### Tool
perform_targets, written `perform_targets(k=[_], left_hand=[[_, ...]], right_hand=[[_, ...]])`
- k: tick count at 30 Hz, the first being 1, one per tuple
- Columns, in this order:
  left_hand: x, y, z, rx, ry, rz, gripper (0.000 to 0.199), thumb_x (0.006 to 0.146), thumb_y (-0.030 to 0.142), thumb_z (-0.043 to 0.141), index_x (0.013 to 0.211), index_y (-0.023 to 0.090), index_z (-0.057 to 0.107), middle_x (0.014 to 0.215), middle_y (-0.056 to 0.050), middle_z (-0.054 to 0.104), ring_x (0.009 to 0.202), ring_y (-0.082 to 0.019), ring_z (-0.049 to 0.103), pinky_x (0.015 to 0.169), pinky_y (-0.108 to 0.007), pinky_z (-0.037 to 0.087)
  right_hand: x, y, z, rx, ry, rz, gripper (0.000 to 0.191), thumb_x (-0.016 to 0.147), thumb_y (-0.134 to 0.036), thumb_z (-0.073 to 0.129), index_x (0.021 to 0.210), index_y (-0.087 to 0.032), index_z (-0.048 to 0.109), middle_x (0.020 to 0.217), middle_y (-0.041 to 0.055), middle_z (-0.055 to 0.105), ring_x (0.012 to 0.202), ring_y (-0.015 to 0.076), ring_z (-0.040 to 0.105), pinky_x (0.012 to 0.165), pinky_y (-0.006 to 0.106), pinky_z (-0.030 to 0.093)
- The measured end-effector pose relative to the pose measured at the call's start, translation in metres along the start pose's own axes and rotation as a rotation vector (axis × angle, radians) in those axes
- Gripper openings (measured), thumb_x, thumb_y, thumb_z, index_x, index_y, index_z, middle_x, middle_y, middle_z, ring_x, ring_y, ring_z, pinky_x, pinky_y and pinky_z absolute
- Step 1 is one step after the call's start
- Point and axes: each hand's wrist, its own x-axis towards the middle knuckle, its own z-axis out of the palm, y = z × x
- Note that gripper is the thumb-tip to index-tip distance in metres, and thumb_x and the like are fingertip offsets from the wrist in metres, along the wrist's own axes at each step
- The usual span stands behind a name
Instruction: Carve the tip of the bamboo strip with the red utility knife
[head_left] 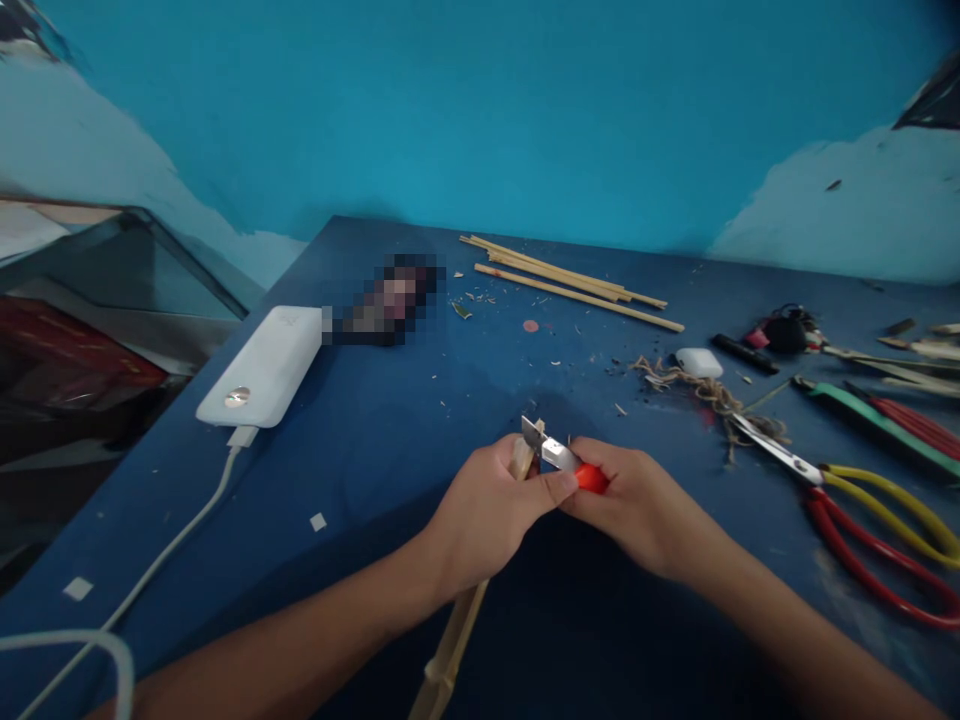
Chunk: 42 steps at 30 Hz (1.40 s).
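My left hand (499,505) is closed around a bamboo stick (454,635). The stick runs from the bottom edge up through the fist, and its upper end shows above the fingers. In my right hand (637,495) is a utility knife (589,477) with an orange-red handle. Its metal blade reaches left, across the top of the stick, though I cannot tell whether it has cut in. My left thumb presses near the knife's handle, and the two hands meet over the dark blue table (360,580).
Several thin bamboo sticks (577,290) lie at the back among shavings. On the left is a white power bank (262,365) with a cable. To the right lie scissors (817,475), twine (712,395), a white case (699,362) and a green-handled tool (885,430).
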Motion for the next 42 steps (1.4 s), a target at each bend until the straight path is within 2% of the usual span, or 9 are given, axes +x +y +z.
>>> perform_targets(k=[3,5,9,14,18,26,32,37,42], left_hand=[[-0.002,-0.004,0.004,0.028,0.041,0.02,0.024,0.076,0.04,0.058,0.074,0.018,0.048,0.065,0.005,0.043,0.059,-0.009,0.039,0.055,-0.021,0.033],[-0.007,-0.009,0.01,0.084,0.041,0.001,0.026,0.078,0.042,0.055,0.072,0.018,0.046,0.06,0.006,0.04,0.054,-0.009,0.036,0.05,-0.021,0.03],[-0.014,-0.016,0.02,0.144,-0.145,-0.05,0.029,0.079,0.042,0.053,0.066,0.019,0.041,0.054,0.007,0.041,0.047,-0.008,0.036,0.042,-0.021,0.026],[-0.004,-0.014,0.011,0.043,-0.006,-0.052,0.033,0.078,0.046,0.055,0.067,0.021,0.036,0.047,0.009,0.035,0.04,-0.006,0.033,0.039,-0.018,0.027],[0.001,-0.014,0.006,-0.084,-0.028,-0.091,0.027,0.083,0.044,0.046,0.071,0.022,0.038,0.041,0.01,0.035,0.033,-0.007,0.033,0.034,-0.018,0.028],[-0.001,-0.015,0.007,-0.069,-0.053,-0.022,0.027,0.087,0.045,0.04,0.078,0.02,0.046,0.047,0.008,0.044,0.036,-0.008,0.042,0.036,-0.018,0.033],[-0.002,-0.011,0.006,-0.06,-0.054,-0.044,0.022,0.087,0.038,0.039,0.08,0.02,0.049,0.051,0.006,0.046,0.039,-0.008,0.045,0.038,-0.018,0.035],[-0.007,0.002,0.003,-0.039,-0.095,-0.115,0.015,0.086,0.03,0.04,0.078,0.019,0.047,0.051,0.006,0.045,0.041,-0.008,0.045,0.04,-0.018,0.035],[-0.008,0.005,0.003,-0.085,-0.097,-0.092,0.013,0.086,0.029,0.041,0.084,0.019,0.049,0.051,0.008,0.042,0.042,-0.008,0.042,0.04,-0.018,0.036]], right_hand=[[0.002,0.0,0.004,0.012,0.047,0.015,0.024,0.08,-0.03,0.055,0.064,-0.021,0.039,0.057,-0.0067,0.044,0.051,0.01,0.037,0.046,0.021,0.029],[0.006,-0.002,0.005,0.051,0.148,0.07,0.027,0.08,-0.034,0.055,0.064,-0.021,0.039,0.055,-0.0066,0.043,0.05,0.0101,0.037,0.045,0.021,0.029],[0.01,-0.009,0.003,0.13,0.332,0.18,0.036,0.078,-0.043,0.057,0.06,-0.022,0.034,0.05,-0.0073,0.038,0.047,0.0097,0.037,0.042,0.02,0.029],[0.008,-0.01,-0.004,0.307,0.176,0.229,0.031,0.081,-0.049,0.054,0.07,-0.023,0.04,0.043,-0.0108,0.035,0.034,0.0074,0.035,0.034,0.018,0.029],[0.006,-0.001,-0.011,0.41,0.092,0.238,0.033,0.082,-0.054,0.05,0.075,-0.023,0.041,0.045,-0.0112,0.037,0.029,0.0057,0.034,0.029,0.017,0.027],[-0.002,0.002,-0.016,0.428,-0.243,0.161,0.038,0.086,-0.058,0.043,0.079,-0.021,0.044,0.056,-0.0084,0.034,0.04,0.0052,0.031,0.031,0.013,0.027],[-0.002,-0.001,-0.018,0.301,-0.252,0.041,0.032,0.089,-0.05,0.043,0.081,-0.02,0.052,0.06,-0.0055,0.037,0.049,0.0078,0.036,0.038,0.015,0.03],[-0.002,-0.004,-0.018,0.21,-0.237,0.02,0.031,0.09,-0.046,0.043,0.075,-0.02,0.049,0.062,-0.0051,0.037,0.05,0.0081,0.037,0.04,0.016,0.03],[-0.002,-0.005,-0.016,0.178,-0.181,0.027,0.032,0.089,-0.045,0.044,0.068,-0.021,0.042,0.061,-0.0058,0.035,0.05,0.0083,0.036,0.042,0.018,0.028]])
